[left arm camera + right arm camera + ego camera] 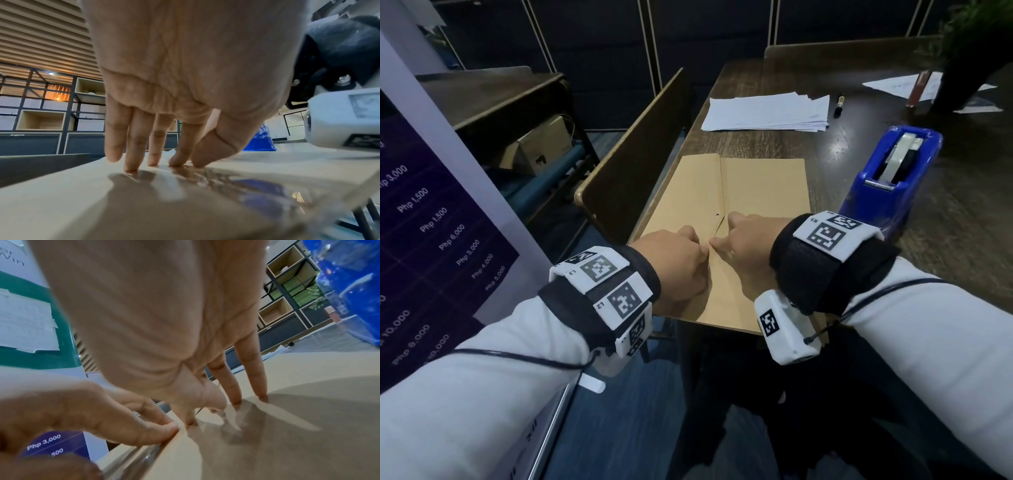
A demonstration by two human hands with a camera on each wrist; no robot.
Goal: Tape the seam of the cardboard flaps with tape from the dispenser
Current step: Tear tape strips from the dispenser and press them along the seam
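Flat brown cardboard flaps lie on the dark table, their seam running away from me. My left hand and right hand meet at the near part of the seam, thumbs tip to tip. In the left wrist view my left hand presses nearly straight fingers onto a shiny strip of clear tape on the cardboard. My right hand also rests straight fingertips on the cardboard beside the tape. The blue tape dispenser stands right of the flaps.
A stack of white papers and a marker lie beyond the flaps. A chair back stands at the table's left edge. A dark plant pot sits far right. A printed banner hangs on the left.
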